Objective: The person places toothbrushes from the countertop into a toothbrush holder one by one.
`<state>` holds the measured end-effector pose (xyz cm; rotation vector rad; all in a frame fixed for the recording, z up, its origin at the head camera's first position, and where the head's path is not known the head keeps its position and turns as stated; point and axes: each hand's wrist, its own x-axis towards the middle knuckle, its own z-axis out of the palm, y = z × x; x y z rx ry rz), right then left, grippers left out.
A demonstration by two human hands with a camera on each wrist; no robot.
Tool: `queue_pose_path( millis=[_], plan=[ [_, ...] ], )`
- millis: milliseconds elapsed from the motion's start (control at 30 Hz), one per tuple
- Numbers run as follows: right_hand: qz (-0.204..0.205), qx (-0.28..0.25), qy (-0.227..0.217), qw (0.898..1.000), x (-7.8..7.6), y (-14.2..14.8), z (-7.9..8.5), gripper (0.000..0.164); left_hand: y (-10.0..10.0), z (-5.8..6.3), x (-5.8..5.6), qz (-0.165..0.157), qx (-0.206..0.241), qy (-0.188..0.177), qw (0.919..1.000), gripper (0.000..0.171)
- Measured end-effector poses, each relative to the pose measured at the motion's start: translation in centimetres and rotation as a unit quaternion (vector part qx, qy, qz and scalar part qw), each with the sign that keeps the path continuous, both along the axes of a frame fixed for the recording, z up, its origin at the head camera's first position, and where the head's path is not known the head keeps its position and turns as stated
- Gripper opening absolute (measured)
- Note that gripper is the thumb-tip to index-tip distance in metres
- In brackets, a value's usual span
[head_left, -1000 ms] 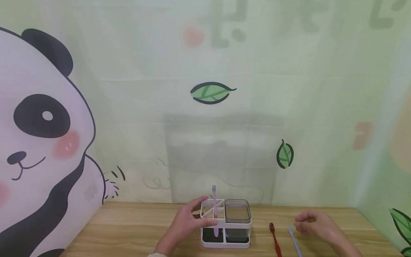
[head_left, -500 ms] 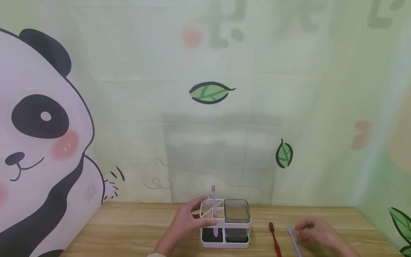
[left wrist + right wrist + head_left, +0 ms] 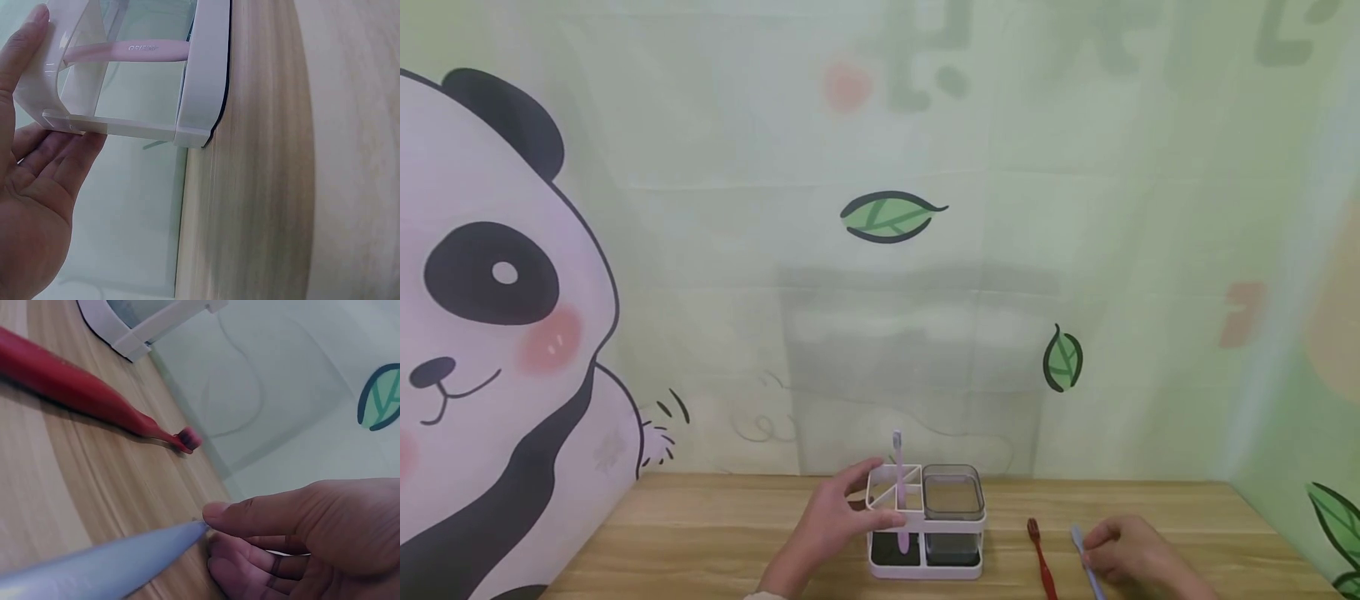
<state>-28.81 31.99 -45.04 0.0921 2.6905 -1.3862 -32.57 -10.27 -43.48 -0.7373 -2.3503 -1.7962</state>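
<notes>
My left hand (image 3: 831,521) grips the upper left side of a white toothbrush holder (image 3: 951,527), thumb in front and fingers behind. A pink toothbrush (image 3: 901,483) stands upright in one of its compartments; the left wrist view shows the lettered handle (image 3: 147,49). At the right, my right hand (image 3: 1131,554) pinches a light blue toothbrush (image 3: 1088,567) near its neck between thumb and fingers. In the right wrist view, the fingertips hide the blue brush's head. To its left a red toothbrush (image 3: 1041,560) lies on the table, touched by neither hand.
A clear grey cup (image 3: 955,492) sits in the holder's right half. The wooden table (image 3: 715,533) ends at a pale green backdrop (image 3: 722,250) printed with a panda and leaves.
My right hand has moved left and slightly down onto the light blue toothbrush, and its fingers have closed around it. The left hand and the holder have stayed in place.
</notes>
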Motion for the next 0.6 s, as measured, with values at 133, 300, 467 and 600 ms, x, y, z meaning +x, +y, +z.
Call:
queue_pose_path(
  millis=[133,300,467,600],
  plan=[
    [-0.015,0.022,0.004,1.0,0.0,-0.5,-0.1,0.012,0.0,0.0,-0.1,0.002,-0.005,0.005,1.0,0.087],
    [-0.011,0.03,0.021,0.999,0.2,-0.7,-0.2,0.012,0.0,-0.1,-0.2,0.008,-0.016,0.008,0.9998,0.087],
    [-0.023,0.039,0.032,0.998,0.3,-1.1,-0.2,0.013,0.0,0.0,-0.1,0.007,-0.015,0.012,0.9998,0.085],
    [-0.042,0.045,0.036,0.997,0.4,-1.5,-0.3,0.014,0.1,0.1,0.0,0.003,-0.01,0.011,0.9999,0.085]
  ],
)
